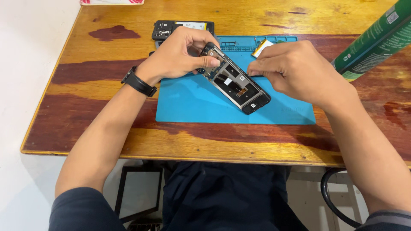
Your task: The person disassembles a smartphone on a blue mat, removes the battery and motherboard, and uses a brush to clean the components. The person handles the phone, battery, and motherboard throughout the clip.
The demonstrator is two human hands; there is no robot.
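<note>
A: Both forearms come in bare from the lower corners, elbows wide, converging toward the middle.

B: And the left hand [182, 53]?

A: Raised, wrist bent, a black band around it. Fingers arch over the top, thumb [209, 63] pressed flat across the front, a firm pinch.

B: The right hand [295, 68]?

A: Knuckles up, back of the hand toward the camera. Fingers curled tight, fingertips [253, 68] bunched and pointing left, close to the left thumb. The 2 hands sit level, near each other, not touching.
</note>
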